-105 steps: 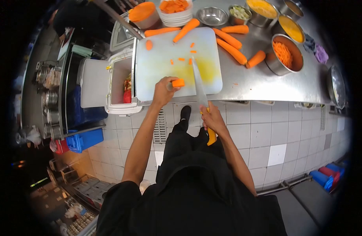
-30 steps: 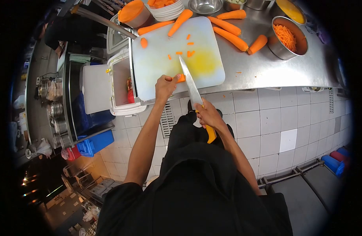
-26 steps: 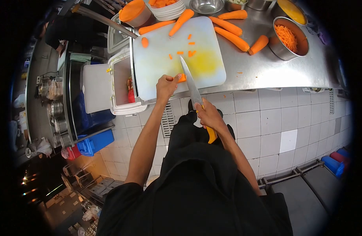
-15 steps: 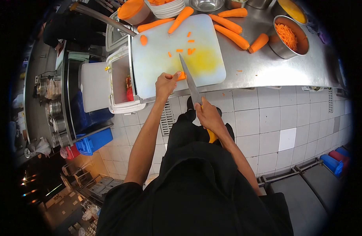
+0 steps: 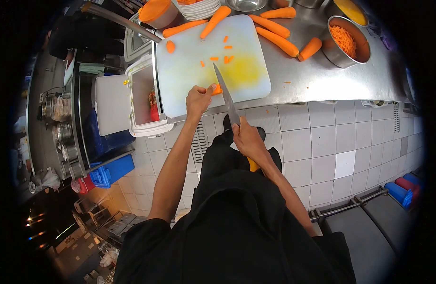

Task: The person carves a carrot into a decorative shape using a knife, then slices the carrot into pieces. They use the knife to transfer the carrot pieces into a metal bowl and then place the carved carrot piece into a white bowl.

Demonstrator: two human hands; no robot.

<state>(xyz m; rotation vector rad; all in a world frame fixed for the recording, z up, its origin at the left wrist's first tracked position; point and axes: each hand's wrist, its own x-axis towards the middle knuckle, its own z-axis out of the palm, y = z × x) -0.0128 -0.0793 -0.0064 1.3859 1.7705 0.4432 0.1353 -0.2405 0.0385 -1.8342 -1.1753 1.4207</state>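
Note:
A white cutting board point(image 5: 189, 66) with a yellow stain lies at the counter's front edge. Near its front edge, my left hand point(image 5: 199, 100) pinches a small carrot piece point(image 5: 217, 89). My right hand point(image 5: 249, 138) is wrapped round the handle of a knife point(image 5: 226, 94), whose blade points away from me over the board, close beside that piece. Several small carrot bits point(image 5: 227, 60) are scattered farther back on the board, and a carrot end point(image 5: 170, 46) lies at its left. One whole carrot point(image 5: 215, 22) rests across the board's back edge.
More carrots point(image 5: 277, 41) lie on the steel counter point(image 5: 317, 85) behind and right of the board. A metal pot point(image 5: 338, 57) of shredded carrot stands at the right. Left of the board is an open white bin point(image 5: 141, 94). A person in dark clothes point(image 5: 80, 35) is at the far left.
The view has shifted slightly. Both hands, the knife and the carrot piece keep nearly the same places relative to the board.

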